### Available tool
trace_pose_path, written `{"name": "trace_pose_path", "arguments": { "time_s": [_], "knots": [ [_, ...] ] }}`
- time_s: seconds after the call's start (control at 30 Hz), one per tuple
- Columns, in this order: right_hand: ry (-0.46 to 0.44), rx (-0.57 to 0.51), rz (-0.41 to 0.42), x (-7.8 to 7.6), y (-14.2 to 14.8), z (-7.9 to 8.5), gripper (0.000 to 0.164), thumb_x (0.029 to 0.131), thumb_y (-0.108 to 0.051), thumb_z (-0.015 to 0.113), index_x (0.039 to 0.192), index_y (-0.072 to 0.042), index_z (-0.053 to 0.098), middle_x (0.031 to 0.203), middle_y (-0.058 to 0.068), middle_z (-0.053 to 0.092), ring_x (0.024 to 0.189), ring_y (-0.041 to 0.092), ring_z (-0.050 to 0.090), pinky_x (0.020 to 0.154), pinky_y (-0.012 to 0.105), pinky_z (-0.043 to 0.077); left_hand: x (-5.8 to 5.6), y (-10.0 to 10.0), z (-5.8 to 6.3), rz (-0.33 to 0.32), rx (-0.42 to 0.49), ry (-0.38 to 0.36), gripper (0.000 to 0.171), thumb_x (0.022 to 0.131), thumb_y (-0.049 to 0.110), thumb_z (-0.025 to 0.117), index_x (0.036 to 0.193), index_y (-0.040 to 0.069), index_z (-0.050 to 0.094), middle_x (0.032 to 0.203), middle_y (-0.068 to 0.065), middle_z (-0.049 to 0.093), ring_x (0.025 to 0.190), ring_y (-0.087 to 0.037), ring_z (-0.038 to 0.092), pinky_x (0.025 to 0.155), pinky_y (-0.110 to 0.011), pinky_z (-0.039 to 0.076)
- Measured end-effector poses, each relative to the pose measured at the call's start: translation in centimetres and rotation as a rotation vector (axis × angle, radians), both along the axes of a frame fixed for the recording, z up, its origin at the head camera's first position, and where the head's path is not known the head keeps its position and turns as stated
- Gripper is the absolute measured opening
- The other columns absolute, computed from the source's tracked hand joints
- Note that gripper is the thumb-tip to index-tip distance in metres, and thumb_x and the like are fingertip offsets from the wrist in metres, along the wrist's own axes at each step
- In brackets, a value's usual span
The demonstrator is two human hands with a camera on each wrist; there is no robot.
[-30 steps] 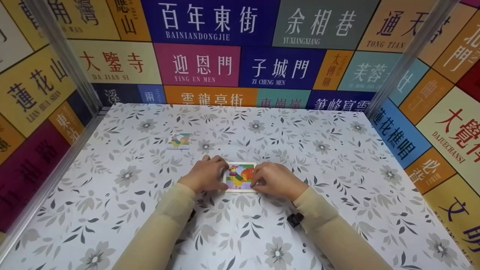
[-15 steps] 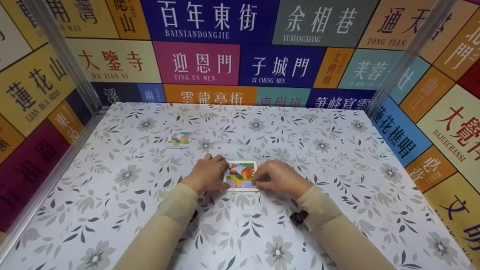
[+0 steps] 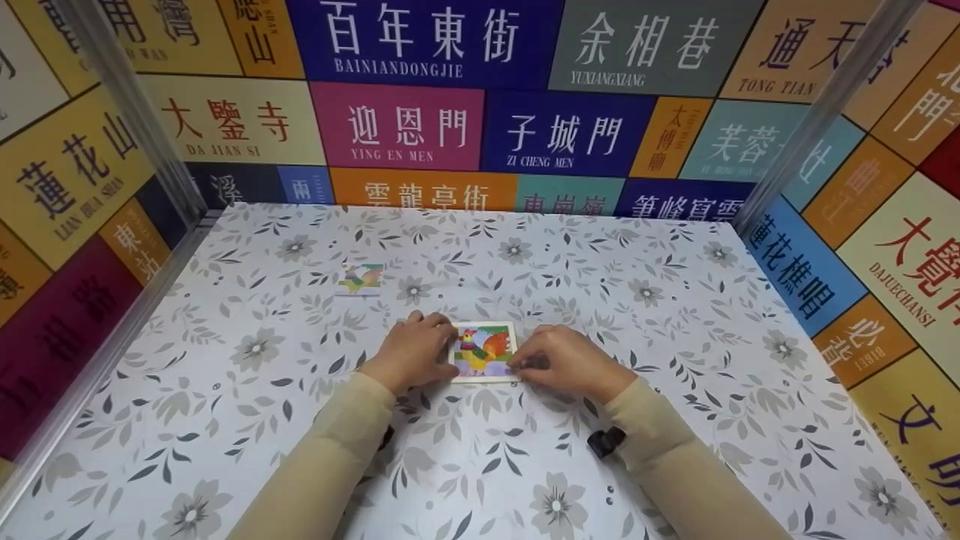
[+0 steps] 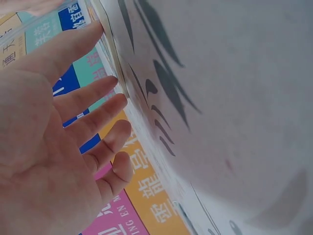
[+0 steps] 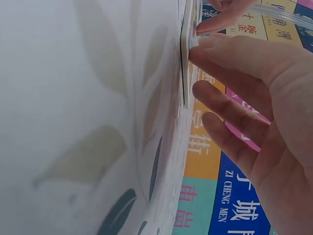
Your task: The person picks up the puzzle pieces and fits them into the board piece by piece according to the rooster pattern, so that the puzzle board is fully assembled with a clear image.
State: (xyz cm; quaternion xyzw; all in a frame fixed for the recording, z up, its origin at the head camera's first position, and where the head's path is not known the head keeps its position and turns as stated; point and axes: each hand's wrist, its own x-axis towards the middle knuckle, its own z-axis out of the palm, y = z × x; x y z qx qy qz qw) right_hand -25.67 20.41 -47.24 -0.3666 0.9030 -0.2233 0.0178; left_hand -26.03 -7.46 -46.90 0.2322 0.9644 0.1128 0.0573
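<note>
A small white-framed board with a colourful rooster picture (image 3: 481,351) lies flat on the patterned tabletop, between my hands. My left hand (image 3: 416,351) rests at its left end, thumb by the near corner and fingers farther back. In the left wrist view, those fingers (image 4: 105,88) are spread, tips at the board's edge. My right hand (image 3: 571,361) has thumb and index finger together, pinching at the board's right edge. White notches show along the picture's right side, beside those fingertips. The right wrist view has the board (image 5: 187,58) edge-on, with the other fingers held off it.
A smaller loose rooster picture (image 3: 360,280) lies farther back on the left of the tabletop (image 3: 225,420). Coloured panels with Chinese lettering (image 3: 397,124) wall in the back and sides. Clear corner posts (image 3: 817,127) stand at the rear.
My right hand has shifted slightly right, uncovering more of the picture's right side and its white notches. The left hand stays at the board's left end.
</note>
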Motion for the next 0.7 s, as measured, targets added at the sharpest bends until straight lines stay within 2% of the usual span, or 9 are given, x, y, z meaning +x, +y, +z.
{"name": "trace_pose_path", "arguments": {
  "time_s": [0.3, 0.4, 0.57, 0.7],
  "knots": [
    [-0.005, 0.040, 0.006, -0.21, -0.07, 0.09, 0.017, 0.086, -0.020, 0.083, 0.103, -0.024, 0.083, 0.093, -0.011, 0.077, 0.087, 0.009, 0.066, 0.083, 0.032, 0.054, 0.06, 0.24, 0.32, 0.033, 0.001, -0.031, 0.063, 0.087, 0.043, 0.081, 0.139, 0.011, 0.064, 0.145, -0.008, 0.058, 0.124, -0.032, 0.051, 0.107, -0.055, 0.044],
    [-0.042, 0.048, -0.007, -0.56, -0.28, 0.53, 0.022, 0.087, -0.019, 0.082, 0.108, -0.024, 0.083, 0.096, -0.010, 0.077, 0.089, 0.011, 0.067, 0.084, 0.033, 0.054, -0.09, 0.24, 0.64, 0.035, -0.003, -0.018, 0.063, 0.088, 0.042, 0.080, 0.139, 0.010, 0.063, 0.145, -0.009, 0.058, 0.124, -0.033, 0.051, 0.106, -0.055, 0.044],
    [-0.144, -0.017, -0.041, -0.60, -0.23, 0.40, 0.031, 0.089, -0.020, 0.080, 0.120, -0.023, 0.079, 0.102, -0.008, 0.078, 0.088, 0.014, 0.068, 0.083, 0.036, 0.055, 0.02, 0.18, 0.26, 0.033, -0.001, 0.006, 0.060, 0.088, 0.040, 0.080, 0.138, 0.010, 0.064, 0.144, -0.008, 0.059, 0.123, -0.032, 0.053, 0.103, -0.055, 0.047],
    [-0.135, -0.061, -0.077, -0.45, 0.03, 0.06, 0.034, 0.092, -0.030, 0.079, 0.124, -0.020, 0.077, 0.106, -0.002, 0.078, 0.089, 0.018, 0.068, 0.082, 0.039, 0.055, 0.12, -0.22, -0.08, 0.055, 0.071, 0.016, 0.058, 0.089, 0.035, 0.080, 0.139, 0.011, 0.063, 0.143, -0.007, 0.059, 0.123, -0.031, 0.055, 0.098, -0.053, 0.051]
  ]
}}
